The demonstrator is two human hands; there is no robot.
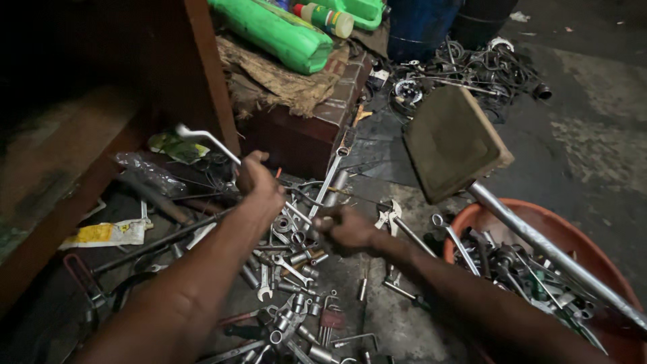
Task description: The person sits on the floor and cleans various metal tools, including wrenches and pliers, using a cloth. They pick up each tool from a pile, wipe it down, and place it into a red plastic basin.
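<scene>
Left hand (pixel 259 182) grips a bent steel rod (pixel 209 140) above scattered sockets (pixel 296 269); right hand (pixel 347 228) closes on its near end. Orange basin (pixel 472 219) sits right.

Sockets and spanners (pixel 290 269) lie on the floor below my hands, a basin (pixel 600 249) of tools to my right, a jug (pixel 273 30) on the box (pixel 303 135) ahead.

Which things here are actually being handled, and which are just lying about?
In hand:
left hand gripping the bent metal bar
right hand reaching into the pile of sockets and spanners

Lying about:
green bottles
orange basin of tools
square board
tangle of cables
</scene>
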